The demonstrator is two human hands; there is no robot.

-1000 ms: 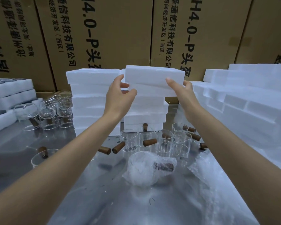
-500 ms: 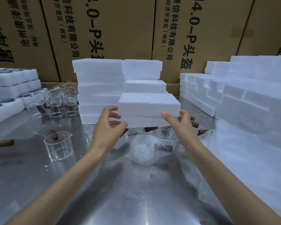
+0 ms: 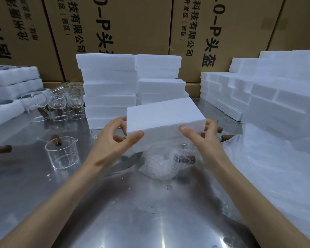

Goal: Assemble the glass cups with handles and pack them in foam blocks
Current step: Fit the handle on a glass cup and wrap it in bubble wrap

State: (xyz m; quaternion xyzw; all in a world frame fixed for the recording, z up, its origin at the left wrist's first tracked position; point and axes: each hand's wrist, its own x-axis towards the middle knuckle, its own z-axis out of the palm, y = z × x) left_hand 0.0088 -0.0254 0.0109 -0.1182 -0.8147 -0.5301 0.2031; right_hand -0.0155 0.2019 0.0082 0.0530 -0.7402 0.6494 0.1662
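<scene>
Lifted off the rear stack a second ago, the foam block point(image 3: 164, 115) now sits lower and nearer the person, held in the air above the metal table point(image 3: 132, 221). The left hand point(image 3: 113, 140) grips its near-left corner, thumb on the front edge and fingers curled behind; the right hand point(image 3: 202, 138) clamps the right end the same way, thumb forward, fingers wrapped round the far side. The block is tilted slightly, its right end further from the camera.

Just below it lies a crumpled bubble-wrap bundle point(image 3: 161, 163) with a dark printed label too blurred to read. To the left stands a single glass cup point(image 3: 62, 152) with a spout and a brown handle behind it; further back a cluster of glass cups point(image 3: 64, 104) stands beside foam trays point(image 3: 13, 86) with round hollows. Behind the held block rise two foam stacks point(image 3: 131, 83) — and more foam point(image 3: 267, 97) is piled on the right.

Cardboard cartons point(image 3: 141, 29) form the back wall, printed in black with "0-P头盔", "科技有限公司" and "(西区)".
</scene>
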